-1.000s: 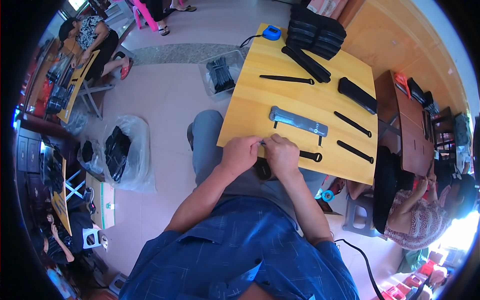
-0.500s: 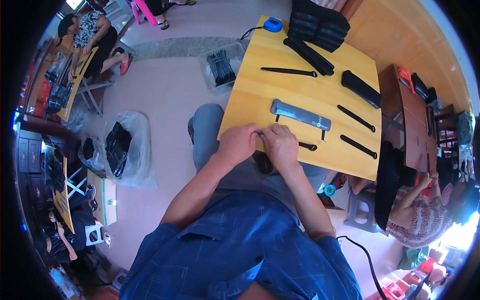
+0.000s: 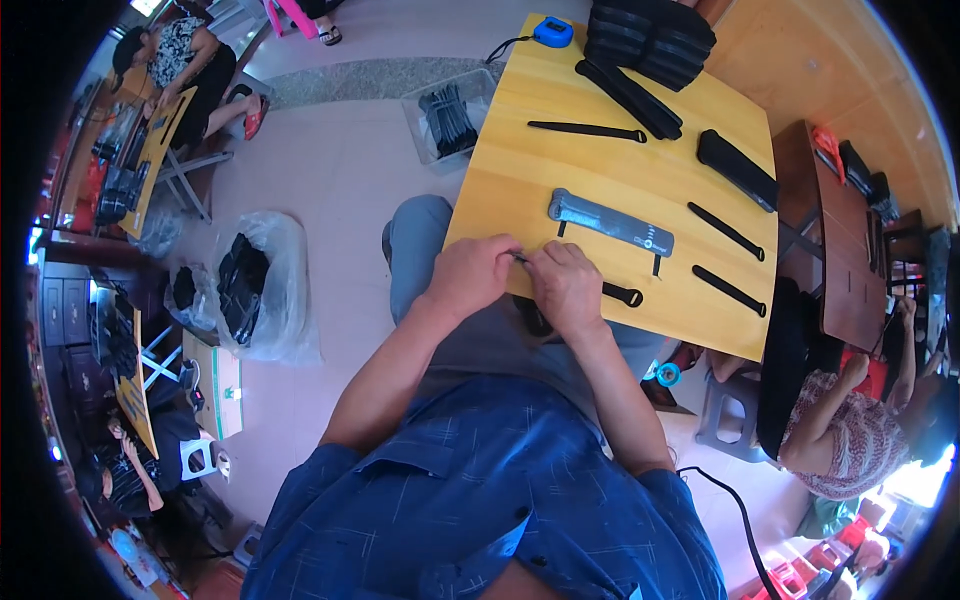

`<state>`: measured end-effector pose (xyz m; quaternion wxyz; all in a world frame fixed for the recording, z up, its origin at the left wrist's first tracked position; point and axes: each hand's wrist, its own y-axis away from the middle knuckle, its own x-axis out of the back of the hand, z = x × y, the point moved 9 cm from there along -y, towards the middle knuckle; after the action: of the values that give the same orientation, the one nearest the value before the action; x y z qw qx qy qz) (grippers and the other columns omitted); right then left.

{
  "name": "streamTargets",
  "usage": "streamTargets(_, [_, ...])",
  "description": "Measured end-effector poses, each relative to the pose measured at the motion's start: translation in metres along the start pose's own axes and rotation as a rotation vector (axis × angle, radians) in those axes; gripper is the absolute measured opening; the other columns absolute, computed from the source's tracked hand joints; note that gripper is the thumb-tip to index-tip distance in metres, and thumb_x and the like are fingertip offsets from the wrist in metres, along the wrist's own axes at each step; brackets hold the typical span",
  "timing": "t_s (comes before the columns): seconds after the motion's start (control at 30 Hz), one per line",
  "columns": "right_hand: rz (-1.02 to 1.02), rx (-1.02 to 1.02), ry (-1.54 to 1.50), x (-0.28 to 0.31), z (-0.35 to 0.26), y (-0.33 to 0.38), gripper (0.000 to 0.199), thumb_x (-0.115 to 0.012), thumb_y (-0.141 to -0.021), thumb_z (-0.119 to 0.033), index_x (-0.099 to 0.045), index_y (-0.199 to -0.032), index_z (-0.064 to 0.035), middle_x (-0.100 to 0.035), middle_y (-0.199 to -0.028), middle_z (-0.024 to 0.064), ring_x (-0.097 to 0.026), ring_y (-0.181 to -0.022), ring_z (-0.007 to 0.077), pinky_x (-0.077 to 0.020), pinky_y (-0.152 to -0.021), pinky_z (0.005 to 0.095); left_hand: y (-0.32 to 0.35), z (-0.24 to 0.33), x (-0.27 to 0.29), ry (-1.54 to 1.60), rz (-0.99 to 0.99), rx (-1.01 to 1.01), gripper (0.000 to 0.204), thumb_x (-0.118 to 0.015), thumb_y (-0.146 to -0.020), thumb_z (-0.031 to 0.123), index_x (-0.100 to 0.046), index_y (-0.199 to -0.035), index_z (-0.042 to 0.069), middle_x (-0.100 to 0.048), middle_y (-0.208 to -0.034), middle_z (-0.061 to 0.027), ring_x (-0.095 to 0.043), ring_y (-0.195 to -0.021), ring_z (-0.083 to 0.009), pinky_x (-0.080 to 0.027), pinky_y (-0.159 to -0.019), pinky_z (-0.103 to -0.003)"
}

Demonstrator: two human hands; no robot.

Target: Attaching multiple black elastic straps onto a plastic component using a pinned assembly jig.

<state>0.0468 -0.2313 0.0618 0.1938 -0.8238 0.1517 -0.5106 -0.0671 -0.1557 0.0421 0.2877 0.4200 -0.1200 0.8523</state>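
Note:
My left hand (image 3: 470, 275) and my right hand (image 3: 565, 286) meet at the near edge of a yellow wooden table (image 3: 520, 170). Between their fingertips they pinch a small dark strap end (image 3: 521, 258). The rest of that black strap (image 3: 622, 294) lies on the table just right of my right hand. A grey flat bar (image 3: 610, 222) lies a little farther back from my hands. Most of the pinched piece is hidden by my fingers.
More black straps (image 3: 727, 232) (image 3: 586, 130) and black cases (image 3: 650, 30) lie across the table, with a blue tape measure (image 3: 553, 32) at its far edge. A clear bin of black parts (image 3: 448, 118) and plastic bags (image 3: 255, 290) sit on the floor. Other people sit at left and lower right.
My hands stay together at the table edge, still working the small strap end. The view has shifted slightly; the items on the table have not moved.

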Motion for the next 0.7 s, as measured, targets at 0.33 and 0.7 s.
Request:
streamTargets(0.33, [-0.014, 0.012, 0.015, -0.004, 0.003, 0.003, 0.008, -0.072, -0.084, -0.013, -0.065, -0.082, -0.0111, -0.061, -0.083, 0.0057, -0.065, -0.080, 0.0269, -0.0555, -0.067, 0.0405, -0.001, -0.014, -0.002, 0.108, 0.046, -0.027, 0.023, -0.062, -0.095, 0.017, -0.081, -0.108, 0.019, -0.077, -0.101, -0.0118, -0.073, -0.095, -0.0362, -0.059, -0.085, -0.046])
streamTargets(0.7, [-0.039, 0.034, 0.029, 0.000, 0.001, 0.001, 0.008, -0.074, -0.083, -0.014, -0.068, -0.086, -0.0117, -0.063, -0.085, 0.0043, -0.067, -0.084, 0.0252, -0.0579, -0.068, 0.0387, -0.004, -0.022, -0.001, 0.135, 0.019, -0.092, 0.022, -0.062, -0.095, 0.018, -0.081, -0.106, 0.018, -0.078, -0.100, -0.0103, -0.074, -0.094, -0.0340, -0.059, -0.085, -0.045])
